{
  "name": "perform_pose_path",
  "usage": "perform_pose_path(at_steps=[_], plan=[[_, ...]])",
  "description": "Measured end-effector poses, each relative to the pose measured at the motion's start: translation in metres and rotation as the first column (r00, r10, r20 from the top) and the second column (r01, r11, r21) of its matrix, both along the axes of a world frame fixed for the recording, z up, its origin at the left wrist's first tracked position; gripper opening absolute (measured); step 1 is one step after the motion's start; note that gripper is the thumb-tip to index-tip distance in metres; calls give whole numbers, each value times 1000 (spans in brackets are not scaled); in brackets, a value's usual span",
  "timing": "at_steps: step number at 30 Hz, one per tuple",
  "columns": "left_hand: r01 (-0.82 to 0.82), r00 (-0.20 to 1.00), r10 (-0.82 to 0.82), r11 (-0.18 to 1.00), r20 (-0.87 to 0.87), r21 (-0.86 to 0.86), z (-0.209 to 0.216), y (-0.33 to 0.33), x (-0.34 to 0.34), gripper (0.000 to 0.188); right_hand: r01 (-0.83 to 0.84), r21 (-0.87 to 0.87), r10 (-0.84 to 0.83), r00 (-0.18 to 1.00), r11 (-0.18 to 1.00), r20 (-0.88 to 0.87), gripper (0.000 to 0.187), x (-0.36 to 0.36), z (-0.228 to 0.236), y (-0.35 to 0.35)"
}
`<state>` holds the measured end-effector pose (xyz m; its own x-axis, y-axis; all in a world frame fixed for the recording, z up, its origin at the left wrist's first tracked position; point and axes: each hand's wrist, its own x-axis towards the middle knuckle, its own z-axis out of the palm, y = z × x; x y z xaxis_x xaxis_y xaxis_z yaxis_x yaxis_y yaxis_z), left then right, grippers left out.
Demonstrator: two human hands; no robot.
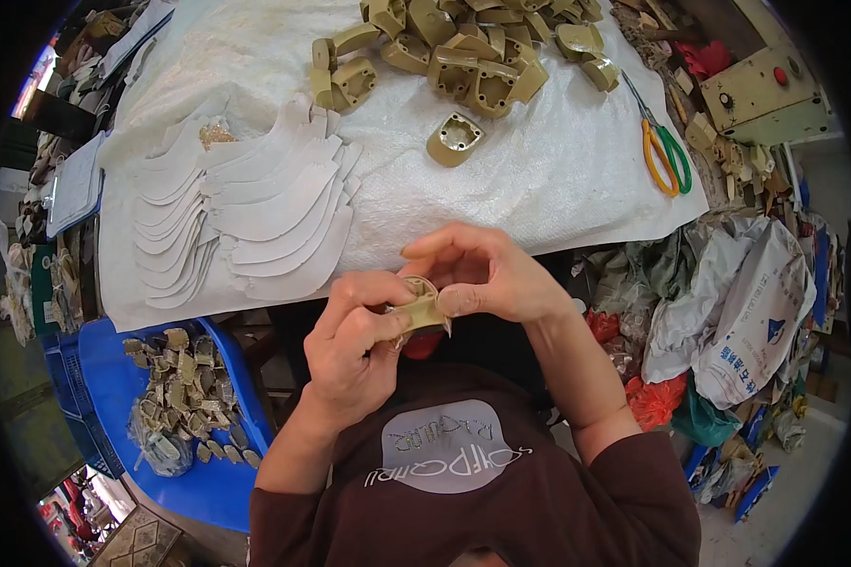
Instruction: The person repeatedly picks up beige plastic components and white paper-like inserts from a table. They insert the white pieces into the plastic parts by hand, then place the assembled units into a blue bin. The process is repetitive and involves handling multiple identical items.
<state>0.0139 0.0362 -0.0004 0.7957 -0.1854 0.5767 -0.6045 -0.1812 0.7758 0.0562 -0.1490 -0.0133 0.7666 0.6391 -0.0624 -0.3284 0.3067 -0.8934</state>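
Note:
Just beyond the table's near edge, over my lap, both hands meet at one olive-beige shoe heel (416,307). Its hollow, ribbed top faces up, and a thin flap of light material shows at its right lower edge. My left hand (355,335) is closed round the heel, with fingers over its left side. From the right, my right hand (501,279) presses its thumb against the heel's right end, while its index finger arches above. The underside of the heel is hidden. A single similar heel (455,140) stands apart on the white sheet (397,208) ahead.
Several beige heels (482,71) lie heaped at the far side. Fanned stacks of pale cut pieces (279,213) lie left. Scissors (667,156) with orange and green handles rest right. A blue chair (189,487) at lower left holds small parts. Plastic bags (742,312) crowd the right.

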Motion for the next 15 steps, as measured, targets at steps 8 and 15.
perform_pose_path(at_steps=[8,15], plan=[[-2,1000,-2,985,20,175,-2,5,2,25,18,-154,-4,995,988,95,53,9,6,5],[-169,975,142,973,-170,-158,-11,2,0,14,235,66,-244,944,970,223,49,-5,-8,8]])
